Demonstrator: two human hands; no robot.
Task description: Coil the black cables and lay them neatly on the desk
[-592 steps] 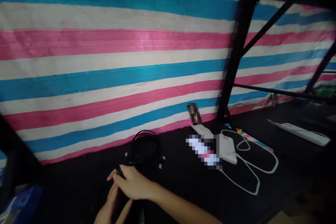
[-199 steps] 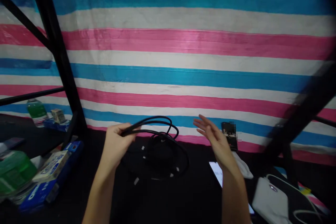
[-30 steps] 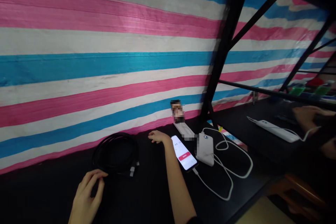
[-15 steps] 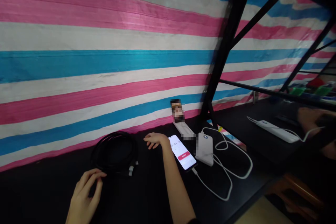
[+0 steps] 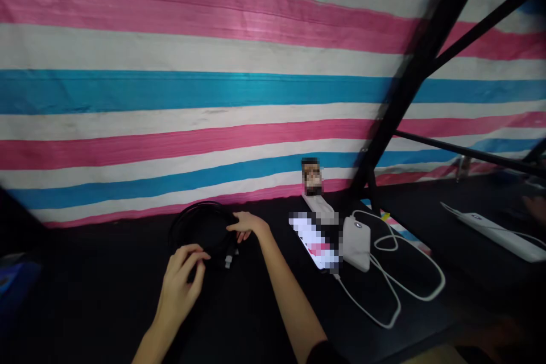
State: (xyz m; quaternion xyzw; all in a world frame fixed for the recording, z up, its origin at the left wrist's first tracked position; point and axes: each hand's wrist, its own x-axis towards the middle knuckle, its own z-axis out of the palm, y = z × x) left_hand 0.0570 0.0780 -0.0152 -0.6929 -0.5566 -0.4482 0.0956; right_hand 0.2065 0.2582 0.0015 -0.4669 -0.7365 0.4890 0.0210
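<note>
A coil of black cable lies on the dark tabletop near the striped wall. My right hand reaches across and rests on the coil's right rim, fingers bent over the strands. My left hand sits at the coil's near edge with its fingers curled and the thumb meeting the fingertips. Darkness hides what lies between them. A light cable plug sticks out of the coil between my two hands.
Right of my forearm lie a lit phone, a white power bank and a looped white cord. A small phone leans on the striped tarp. A black post rises behind. A white power strip lies far right.
My view swung left. My right hand moved left from beside the phone onto the coil's right rim. My left hand moved forward to the coil's near edge.
</note>
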